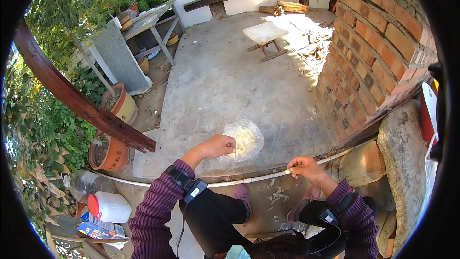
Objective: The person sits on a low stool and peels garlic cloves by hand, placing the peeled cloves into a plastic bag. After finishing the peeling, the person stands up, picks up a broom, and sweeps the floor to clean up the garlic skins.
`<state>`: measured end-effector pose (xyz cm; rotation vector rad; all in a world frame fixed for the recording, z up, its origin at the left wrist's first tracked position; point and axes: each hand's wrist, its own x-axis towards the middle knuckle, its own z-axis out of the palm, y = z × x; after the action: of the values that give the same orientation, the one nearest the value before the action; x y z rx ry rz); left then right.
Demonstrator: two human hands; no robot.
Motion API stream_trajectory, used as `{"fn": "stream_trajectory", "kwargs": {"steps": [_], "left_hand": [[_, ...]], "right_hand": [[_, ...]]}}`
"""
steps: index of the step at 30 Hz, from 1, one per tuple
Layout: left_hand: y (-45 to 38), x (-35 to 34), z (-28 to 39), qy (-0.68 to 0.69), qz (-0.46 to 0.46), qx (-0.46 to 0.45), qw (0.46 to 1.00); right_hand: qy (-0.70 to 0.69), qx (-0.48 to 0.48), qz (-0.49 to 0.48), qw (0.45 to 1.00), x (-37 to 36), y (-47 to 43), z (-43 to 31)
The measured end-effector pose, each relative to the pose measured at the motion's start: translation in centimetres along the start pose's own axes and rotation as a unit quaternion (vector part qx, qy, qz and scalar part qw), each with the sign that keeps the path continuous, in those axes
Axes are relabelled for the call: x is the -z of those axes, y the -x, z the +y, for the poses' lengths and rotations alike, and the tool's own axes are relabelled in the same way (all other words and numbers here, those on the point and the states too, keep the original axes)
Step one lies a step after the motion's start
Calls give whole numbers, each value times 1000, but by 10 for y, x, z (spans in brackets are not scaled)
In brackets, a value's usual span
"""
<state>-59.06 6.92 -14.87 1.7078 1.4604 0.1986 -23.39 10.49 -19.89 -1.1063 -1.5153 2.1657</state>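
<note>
My left hand (226, 145) is at the left edge of a clear plastic bag (251, 142) on the concrete floor, its fingertips pinched together; whether something is between them is hard to see. Pale pieces lie in the bag. To the right, above a white pipe (258, 178), my right hand (302, 168) pinches a small whitish piece (287, 171) between thumb and finger. Thin pale scraps (278, 195) lie on the ground between the pink shoes.
A brick wall (370, 50) and a large stone (404, 151) stand at the right. Terracotta pots (116, 158), a wooden post (82, 97) and a red-lidded white jar (114, 207) are at the left. A low stool (266, 33) stands farther off, near firewood (291, 6).
</note>
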Motion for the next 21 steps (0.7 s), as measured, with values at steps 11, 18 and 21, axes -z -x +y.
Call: {"fn": "stream_trajectory", "kwargs": {"steps": [11,18,21], "left_hand": [[-41,8,-8,-32,-93,13,995],[-72,-27,-49,-218,-218,-62,949],[-82,-36,-64,-245,-257,-30,934]], "right_hand": [[-14,-22,44,999,5,-25,29],[-30,-77,31,996,-2,-72,64],[-38,-96,26,994,-11,-88,76]]}}
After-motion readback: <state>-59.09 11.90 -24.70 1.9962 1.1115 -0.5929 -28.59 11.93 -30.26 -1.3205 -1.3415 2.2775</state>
